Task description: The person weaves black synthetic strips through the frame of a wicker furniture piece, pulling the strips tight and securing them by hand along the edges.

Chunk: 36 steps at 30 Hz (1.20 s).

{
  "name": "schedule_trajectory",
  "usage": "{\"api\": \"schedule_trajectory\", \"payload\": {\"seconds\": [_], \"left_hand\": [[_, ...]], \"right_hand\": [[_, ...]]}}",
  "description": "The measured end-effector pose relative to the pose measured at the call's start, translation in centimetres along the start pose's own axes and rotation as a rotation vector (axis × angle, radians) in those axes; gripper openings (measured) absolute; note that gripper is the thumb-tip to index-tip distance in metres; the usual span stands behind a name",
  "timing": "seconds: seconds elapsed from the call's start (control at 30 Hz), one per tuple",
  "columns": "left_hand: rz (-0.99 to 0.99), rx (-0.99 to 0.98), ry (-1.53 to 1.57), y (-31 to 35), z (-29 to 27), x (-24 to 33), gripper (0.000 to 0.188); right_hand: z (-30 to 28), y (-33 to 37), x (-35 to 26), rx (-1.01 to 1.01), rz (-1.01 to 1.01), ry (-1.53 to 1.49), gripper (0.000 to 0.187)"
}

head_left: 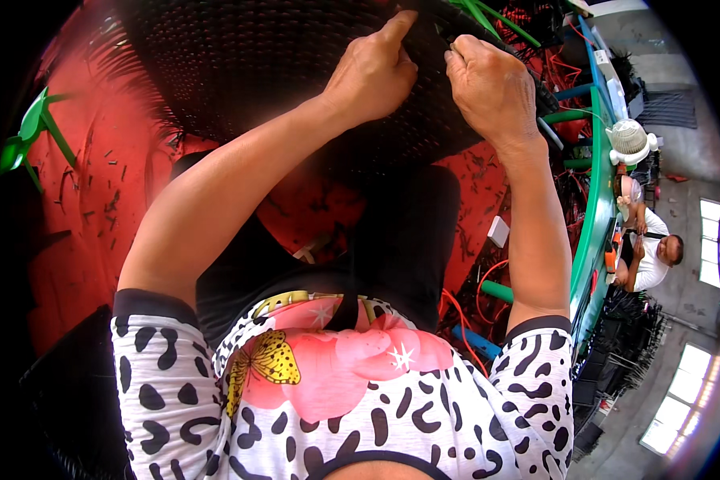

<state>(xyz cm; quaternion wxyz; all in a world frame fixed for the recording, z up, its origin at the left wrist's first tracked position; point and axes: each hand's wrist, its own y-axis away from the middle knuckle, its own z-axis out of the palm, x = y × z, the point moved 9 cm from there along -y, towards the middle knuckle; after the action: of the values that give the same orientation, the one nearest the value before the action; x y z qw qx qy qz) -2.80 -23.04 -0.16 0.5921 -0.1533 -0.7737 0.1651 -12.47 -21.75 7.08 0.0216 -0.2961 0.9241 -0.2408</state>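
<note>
A large black woven wicker piece (240,64) spans the top, above my knees, with loose strand ends fringing its left side. My left hand (374,76) lies over its weave. The index finger reaches up to the far edge while the other fingers are curled in; whatever they hold is hidden. A short gap to the right, my right hand (494,92) is closed in a pinch at the edge of the wicker. The dark material at its fingertips is too small and dim to make out.
Black scraps litter the red floor covering (96,208). A green plastic chair (36,132) stands at left. Along the right run a green rail (592,216), red cords (464,320) and a white fan (630,142). Beyond the rail sits another person (652,252) in white.
</note>
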Motion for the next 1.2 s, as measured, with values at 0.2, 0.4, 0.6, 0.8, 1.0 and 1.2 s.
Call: {"api": "schedule_trajectory", "payload": {"seconds": [0.2,0.4,0.6,0.8,1.0,1.2], "left_hand": [[0.319,0.122,-0.266,-1.4,-1.1,1.4,0.04],[0.192,0.091,-0.221,-1.5,-0.2,0.5,0.037],[0.101,-0.006,-0.352,-1.5,1.3,-0.1,0.048],[0.162,0.06,-0.507,-2.3,1.0,0.6,0.047],[0.232,0.077,-0.31,-3.1,1.7,1.3,0.068],[0.185,0.177,-0.47,-3.6,0.8,0.0,0.026]], "right_hand": [[0.3,-0.2,1.1,-0.027,0.068,0.078,0.018],[-0.1,0.2,1.2,0.048,0.055,0.045,0.017],[0.2,0.1,1.7,0.025,0.072,0.087,0.018],[0.2,0.3,2.1,0.037,0.124,0.071,0.019],[0.7,0.1,2.8,0.02,0.158,0.108,0.021],[0.5,0.4,3.1,0.058,0.164,0.07,0.02]]}}
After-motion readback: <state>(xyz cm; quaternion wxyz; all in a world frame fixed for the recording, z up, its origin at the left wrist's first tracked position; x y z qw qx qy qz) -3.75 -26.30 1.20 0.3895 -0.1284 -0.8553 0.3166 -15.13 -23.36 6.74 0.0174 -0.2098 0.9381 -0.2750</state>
